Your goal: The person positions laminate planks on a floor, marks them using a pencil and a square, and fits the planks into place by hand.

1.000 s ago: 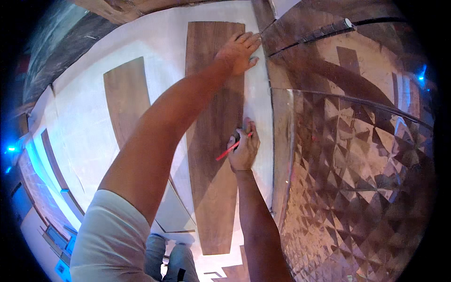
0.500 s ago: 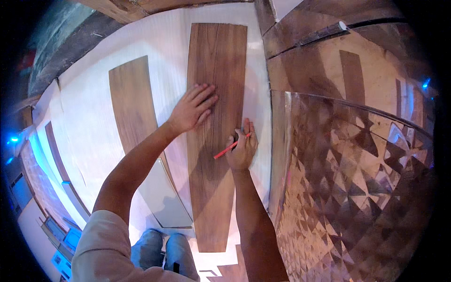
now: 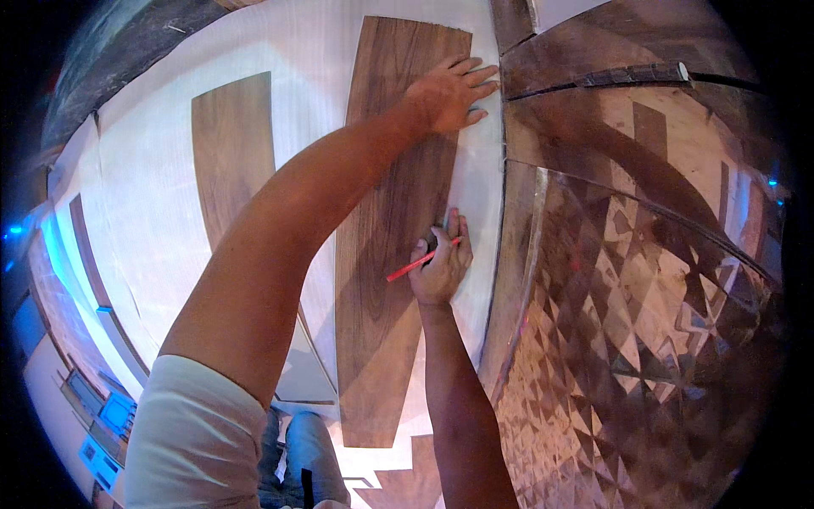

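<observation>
A long brown wood-grain plank (image 3: 390, 199) lies lengthwise on a pale sheet-like surface in front of me. My left hand (image 3: 449, 92) is open, its palm on the upper part of the plank and its spread fingertips reaching past the right edge onto the pale surface. Lower down, at that same edge, my right hand (image 3: 443, 270) pinches a thin red pencil (image 3: 422, 260) that points left across the plank. Something dark shows between the right thumb and fingers, but I cannot make it out.
A shorter wood-grain plank (image 3: 233, 157) lies to the left. On the right, beyond a dark wooden edge (image 3: 519, 254), is a glossy panel with a triangle pattern (image 3: 627, 365). A stepped brown piece (image 3: 407, 475) lies near my legs.
My left hand has moved up and right from the plank's middle to its right edge. The right hand still holds the pencil in about the same place. The view has shifted slightly.
</observation>
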`<state>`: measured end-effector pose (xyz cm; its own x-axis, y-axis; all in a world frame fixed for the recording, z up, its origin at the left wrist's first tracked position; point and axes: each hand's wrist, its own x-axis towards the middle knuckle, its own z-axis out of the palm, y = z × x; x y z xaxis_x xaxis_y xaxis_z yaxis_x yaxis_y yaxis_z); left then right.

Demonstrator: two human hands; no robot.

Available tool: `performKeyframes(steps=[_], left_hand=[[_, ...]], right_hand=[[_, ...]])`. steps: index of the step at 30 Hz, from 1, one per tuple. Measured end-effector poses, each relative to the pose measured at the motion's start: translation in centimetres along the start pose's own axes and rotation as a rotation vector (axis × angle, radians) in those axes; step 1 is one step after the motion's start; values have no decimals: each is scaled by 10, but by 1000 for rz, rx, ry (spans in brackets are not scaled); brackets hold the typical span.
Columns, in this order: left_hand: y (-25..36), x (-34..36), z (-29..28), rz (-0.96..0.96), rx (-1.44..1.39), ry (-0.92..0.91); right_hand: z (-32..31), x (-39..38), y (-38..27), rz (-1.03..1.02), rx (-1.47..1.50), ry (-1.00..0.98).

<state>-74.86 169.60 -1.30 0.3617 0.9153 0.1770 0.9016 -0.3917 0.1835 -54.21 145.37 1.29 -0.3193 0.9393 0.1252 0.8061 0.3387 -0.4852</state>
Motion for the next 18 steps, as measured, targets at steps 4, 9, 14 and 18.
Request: performKeyframes(steps=[4, 9, 14, 18], left_hand=[[-9, 3, -9, 29, 28, -69], [-18, 1, -1, 91, -6, 2], [-20, 8, -16, 151, -9, -65], [-19, -7, -14, 168, -19, -28]], right_hand=[[0, 3, -1, 16, -13, -32], [0, 2, -4, 11, 8, -1], [-1, 2, 0, 26, -5, -15], [-2, -1, -3, 18, 50, -23]])
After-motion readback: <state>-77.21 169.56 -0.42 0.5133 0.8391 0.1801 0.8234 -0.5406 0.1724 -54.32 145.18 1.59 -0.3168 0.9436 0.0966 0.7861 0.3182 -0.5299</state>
